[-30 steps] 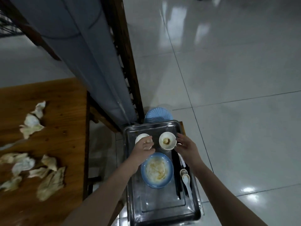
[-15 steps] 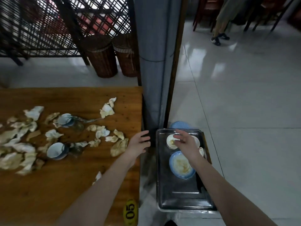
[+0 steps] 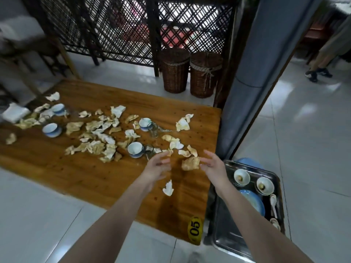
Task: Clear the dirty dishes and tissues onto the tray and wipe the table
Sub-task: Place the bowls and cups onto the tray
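Note:
A wooden table (image 3: 79, 173) is strewn with several crumpled, stained tissues (image 3: 96, 147) and several small blue-and-white cups, the nearest cup (image 3: 135, 149) just ahead of my left hand. Both hands hover open and empty over the table's right end: my left hand (image 3: 157, 167) with fingers spread, my right hand (image 3: 212, 164) beside a large stained tissue (image 3: 190, 163). A single white tissue (image 3: 168, 188) lies between my forearms. The metal tray (image 3: 224, 224) stands to the right of the table with two small white bowls (image 3: 241, 177), a blue plate (image 3: 253, 203) and white spoons (image 3: 273, 203).
Two wicker baskets (image 3: 190, 73) stand behind the table by a dark lattice screen. A grey pillar (image 3: 245, 88) rises at the table's right corner. A yellow tag "05" (image 3: 195, 227) marks the near corner. A person's feet (image 3: 318, 74) are at the far right.
My view has swung from the tray to the table. Both hands left the dishes on the tray and moved left over the tissues at the table's right end.

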Demonstrator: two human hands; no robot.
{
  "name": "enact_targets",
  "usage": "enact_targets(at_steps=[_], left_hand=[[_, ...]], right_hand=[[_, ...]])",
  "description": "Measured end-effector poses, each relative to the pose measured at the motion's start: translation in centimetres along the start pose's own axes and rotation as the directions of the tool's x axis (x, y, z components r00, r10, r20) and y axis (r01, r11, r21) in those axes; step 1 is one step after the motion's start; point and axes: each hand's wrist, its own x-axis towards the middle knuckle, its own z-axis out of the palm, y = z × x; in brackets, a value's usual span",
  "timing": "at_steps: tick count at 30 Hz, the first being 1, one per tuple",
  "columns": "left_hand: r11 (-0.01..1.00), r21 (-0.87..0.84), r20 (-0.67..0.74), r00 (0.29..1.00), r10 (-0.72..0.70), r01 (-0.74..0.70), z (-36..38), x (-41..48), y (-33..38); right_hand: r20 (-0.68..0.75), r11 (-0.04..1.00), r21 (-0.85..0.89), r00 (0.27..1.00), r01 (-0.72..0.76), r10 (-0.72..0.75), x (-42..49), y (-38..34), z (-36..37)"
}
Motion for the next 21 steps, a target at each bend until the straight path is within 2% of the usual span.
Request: enact_targets(at_steps=[9,13,21], left_hand=[[0.992,-0.117,-0.209,0.978,0.011,-0.037,-6.6,-0.1,-0.5],[0.988,-0.147,-0.238,0.971,0.010,-0.046,-8.7,0.7,-1.1],[0.994,-0.111,-0.240,0.970,-0.035,0.008,-12.5,3.8,-2.2]], right_hand=[[0.127,0.995,-0.097,0.992,-0.009,0.021,4.2,-3.2,5.8],[0.173,0.990,-0.139,0.985,-0.003,0.027,6.0,-3.4,7.8],[0.202,0.977,-0.193,0.971,-0.088,0.127,8.7,-1.8,12.5]])
